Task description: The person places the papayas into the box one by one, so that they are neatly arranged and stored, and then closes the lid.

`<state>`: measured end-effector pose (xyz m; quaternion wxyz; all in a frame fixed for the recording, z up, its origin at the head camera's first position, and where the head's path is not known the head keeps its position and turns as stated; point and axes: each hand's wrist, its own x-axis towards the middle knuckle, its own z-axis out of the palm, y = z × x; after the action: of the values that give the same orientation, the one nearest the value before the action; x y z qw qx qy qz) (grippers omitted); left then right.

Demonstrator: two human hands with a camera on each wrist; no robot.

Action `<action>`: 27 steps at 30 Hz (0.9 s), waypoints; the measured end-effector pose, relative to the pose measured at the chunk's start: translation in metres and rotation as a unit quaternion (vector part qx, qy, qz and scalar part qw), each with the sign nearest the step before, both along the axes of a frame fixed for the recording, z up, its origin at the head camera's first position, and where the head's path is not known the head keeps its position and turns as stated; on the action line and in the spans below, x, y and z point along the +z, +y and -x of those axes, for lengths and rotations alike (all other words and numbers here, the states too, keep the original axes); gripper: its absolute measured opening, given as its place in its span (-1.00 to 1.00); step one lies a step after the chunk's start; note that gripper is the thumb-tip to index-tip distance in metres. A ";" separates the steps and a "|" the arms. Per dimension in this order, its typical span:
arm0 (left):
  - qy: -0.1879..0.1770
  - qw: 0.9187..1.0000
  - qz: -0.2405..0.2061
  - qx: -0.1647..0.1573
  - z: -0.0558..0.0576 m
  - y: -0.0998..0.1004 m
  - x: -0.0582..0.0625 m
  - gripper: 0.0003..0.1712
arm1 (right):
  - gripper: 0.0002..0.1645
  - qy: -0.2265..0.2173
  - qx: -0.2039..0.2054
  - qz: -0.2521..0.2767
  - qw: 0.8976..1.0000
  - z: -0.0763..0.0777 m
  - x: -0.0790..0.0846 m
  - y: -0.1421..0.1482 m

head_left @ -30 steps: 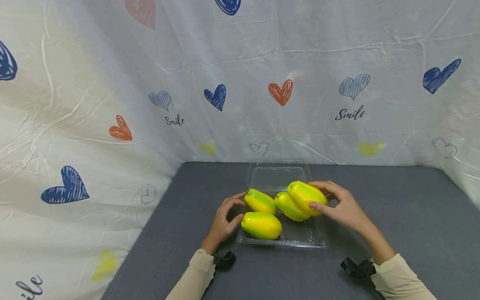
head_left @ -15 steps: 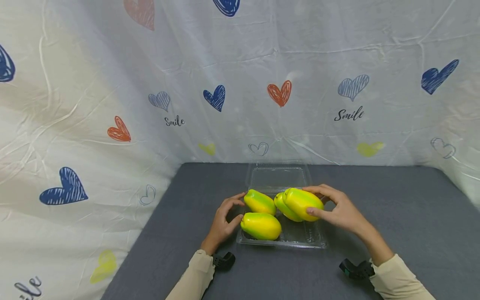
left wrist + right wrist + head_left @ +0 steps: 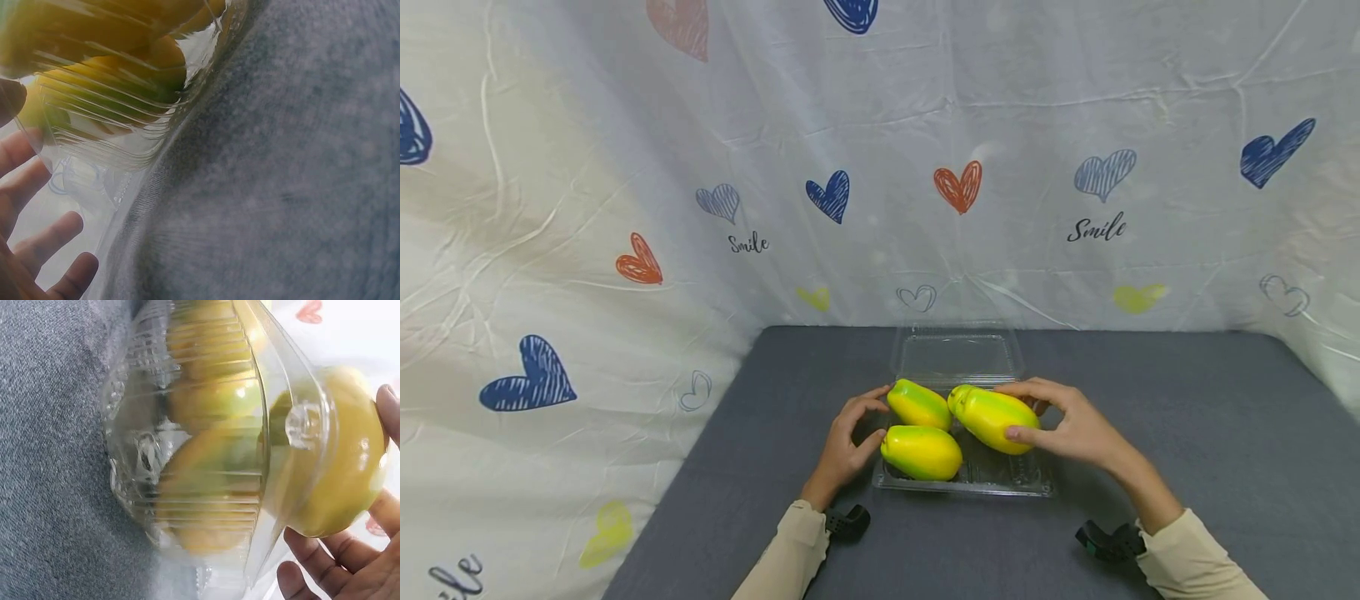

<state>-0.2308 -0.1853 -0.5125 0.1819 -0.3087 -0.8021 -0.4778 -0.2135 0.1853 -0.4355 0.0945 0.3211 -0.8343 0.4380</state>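
A clear plastic clamshell box point(image 3: 1013, 485) stands on the table with its lid raised at the back. Two yellow-green papayas lie in its left half: a rear papaya point(image 3: 919, 405) and a front papaya point(image 3: 922, 453). My right hand point(image 3: 1071, 423) grips another papaya point(image 3: 996, 421) between thumb and fingers; the right wrist view has this held papaya point(image 3: 350, 456) at the rim, partly above it. It mostly covers one more papaya point(image 3: 956, 398) in the head view. My left hand point(image 3: 844, 446) rests at the box's left side, fingers spread, fingertips at the wall.
The transparent lid point(image 3: 957, 357) reaches back toward a white curtain point(image 3: 880, 250) printed with hearts. A grey cloth point(image 3: 1195, 433) covers the table. A dark wrist camera point(image 3: 848, 523) sits on the left wrist, another camera point(image 3: 1108, 542) on the right.
My right hand has lowered the held papaya toward the box and a little left, so it now hides most of the papaya behind it. The left hand has stayed put.
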 end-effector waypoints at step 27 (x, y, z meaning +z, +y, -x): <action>-0.020 1.000 0.004 0.002 -0.018 0.009 0.031 -0.67 | -0.39 -0.028 0.013 -0.041 0.999 -0.005 -0.002 -0.009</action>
<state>-0.2132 -0.1765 -0.4810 0.1652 -0.2981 -0.8083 -0.4801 -0.2080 0.1766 -0.4375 0.0523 0.3233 -0.8497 0.4132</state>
